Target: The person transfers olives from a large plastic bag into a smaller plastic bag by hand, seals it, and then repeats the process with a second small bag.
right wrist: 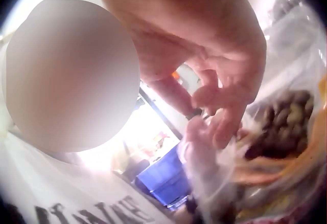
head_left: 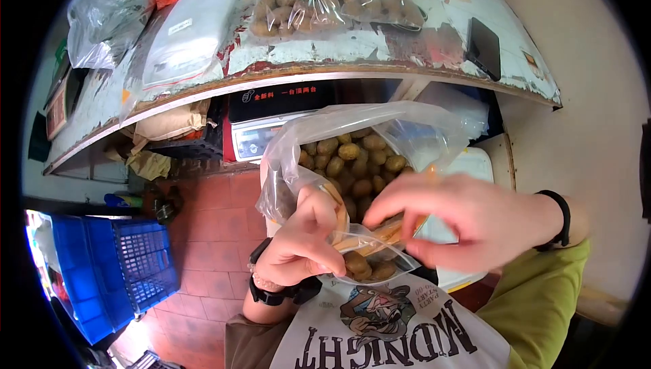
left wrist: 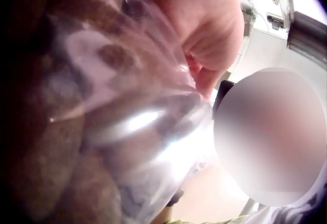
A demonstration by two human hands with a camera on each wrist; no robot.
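The small clear bag (head_left: 388, 267) hung at 6 o'clock of the big bag's rim (head_left: 339, 117). The left hand (head_left: 298, 243) pinched it; I couldn't tell if the right hand (head_left: 468, 220), at 2 o'clock, held any. If that pinch slipped, round brown fruit (head_left: 349, 151) could spill.

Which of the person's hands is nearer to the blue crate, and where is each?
Left. In the head view, the left hand is to the right of the blue crate, with tiled floor showing between; the right hand is farther right, beyond the left hand.
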